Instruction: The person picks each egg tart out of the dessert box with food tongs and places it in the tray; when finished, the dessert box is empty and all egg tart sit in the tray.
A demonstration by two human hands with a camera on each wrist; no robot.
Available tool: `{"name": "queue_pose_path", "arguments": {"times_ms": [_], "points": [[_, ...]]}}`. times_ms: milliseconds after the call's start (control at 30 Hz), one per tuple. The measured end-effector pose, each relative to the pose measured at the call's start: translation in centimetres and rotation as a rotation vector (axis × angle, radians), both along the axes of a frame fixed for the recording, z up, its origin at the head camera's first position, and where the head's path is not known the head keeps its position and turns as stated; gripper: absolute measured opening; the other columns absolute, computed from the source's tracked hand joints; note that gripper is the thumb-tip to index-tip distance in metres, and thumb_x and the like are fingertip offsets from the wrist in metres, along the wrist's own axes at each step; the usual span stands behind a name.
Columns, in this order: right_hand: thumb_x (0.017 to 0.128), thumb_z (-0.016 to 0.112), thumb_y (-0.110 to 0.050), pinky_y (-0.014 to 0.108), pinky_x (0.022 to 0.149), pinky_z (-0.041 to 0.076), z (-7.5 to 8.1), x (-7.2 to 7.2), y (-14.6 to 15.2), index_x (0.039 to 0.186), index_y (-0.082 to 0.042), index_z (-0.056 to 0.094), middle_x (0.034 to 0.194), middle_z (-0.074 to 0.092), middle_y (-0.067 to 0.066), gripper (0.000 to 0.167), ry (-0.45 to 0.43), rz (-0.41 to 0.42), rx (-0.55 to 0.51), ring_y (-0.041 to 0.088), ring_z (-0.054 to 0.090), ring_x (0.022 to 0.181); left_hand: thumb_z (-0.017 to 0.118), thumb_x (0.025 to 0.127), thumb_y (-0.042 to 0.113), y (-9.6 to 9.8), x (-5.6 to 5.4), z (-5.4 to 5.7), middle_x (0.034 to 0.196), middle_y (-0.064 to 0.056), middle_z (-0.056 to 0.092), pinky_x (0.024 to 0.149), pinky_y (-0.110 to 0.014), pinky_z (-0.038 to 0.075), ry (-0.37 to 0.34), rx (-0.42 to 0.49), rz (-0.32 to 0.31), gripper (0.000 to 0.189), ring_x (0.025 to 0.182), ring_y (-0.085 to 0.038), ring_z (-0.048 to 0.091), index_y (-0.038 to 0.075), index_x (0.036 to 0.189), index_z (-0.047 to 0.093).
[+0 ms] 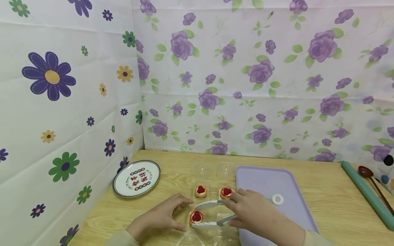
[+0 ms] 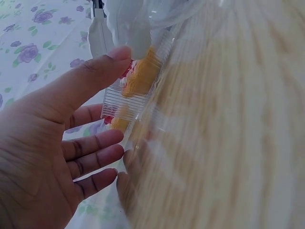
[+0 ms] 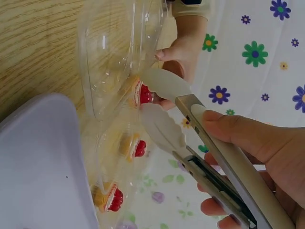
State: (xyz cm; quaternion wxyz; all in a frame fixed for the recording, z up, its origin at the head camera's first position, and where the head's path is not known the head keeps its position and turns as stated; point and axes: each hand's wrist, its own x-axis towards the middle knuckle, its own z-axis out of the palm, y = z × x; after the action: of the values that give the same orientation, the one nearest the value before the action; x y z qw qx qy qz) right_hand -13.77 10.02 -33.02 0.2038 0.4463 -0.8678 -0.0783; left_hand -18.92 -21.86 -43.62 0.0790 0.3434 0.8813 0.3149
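My right hand (image 1: 252,213) grips metal tongs (image 3: 228,167) with white scalloped tips. Those tips straddle a small tart (image 1: 196,217) with red topping and a pale cream ring, which sits in a clear plastic container (image 3: 102,43) with moulded cups. My left hand (image 1: 166,213) is at the container's left side, thumb and fingers spread and loosely bent, holding nothing; in the left wrist view its fingertips are right at the clear wall. Two similar tarts, one at the back left (image 1: 201,191) and one at the back right (image 1: 226,193), sit in the same container.
A lilac tray (image 1: 264,174) lies right of the container, the right forearm crossing over it. At the left is a white plate (image 1: 123,182) with red lettering. Far right are a teal roll (image 1: 366,191) and a brown spoon (image 1: 365,172). Patterned cloth walls stand behind and left.
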Motion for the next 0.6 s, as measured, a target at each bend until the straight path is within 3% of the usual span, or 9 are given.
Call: {"name": "queue_pose_path", "arguments": {"times_ms": [333, 600], "points": [[0.075, 0.072, -0.055, 0.022, 0.062, 0.048, 0.8, -0.3, -1.1, 0.1, -0.017, 0.07, 0.083, 0.063, -0.007, 0.045, -0.009, -0.05, 0.118, 0.011, 0.054, 0.073, 0.079, 0.073, 0.047, 0.1, 0.0, 0.0, 0.119, 0.006, 0.053, 0.098, -0.029, 0.044, 0.002, 0.0, 0.015, 0.073, 0.109, -0.009, 0.05, 0.023, 0.135, 0.05], [0.073, 0.071, -0.057, 0.022, 0.065, 0.049, 0.8, -0.1, -1.5, 0.101, -0.018, 0.07, 0.084, 0.063, -0.007, 0.048, 0.064, -0.04, 0.142, 0.011, 0.055, 0.076, 0.08, 0.072, 0.045, 0.2, 0.2, 0.1, 0.12, 0.003, 0.055, 0.098, -0.029, 0.045, 0.015, 0.009, 0.009, 0.073, 0.109, -0.011, 0.05, 0.019, 0.134, 0.052]]}}
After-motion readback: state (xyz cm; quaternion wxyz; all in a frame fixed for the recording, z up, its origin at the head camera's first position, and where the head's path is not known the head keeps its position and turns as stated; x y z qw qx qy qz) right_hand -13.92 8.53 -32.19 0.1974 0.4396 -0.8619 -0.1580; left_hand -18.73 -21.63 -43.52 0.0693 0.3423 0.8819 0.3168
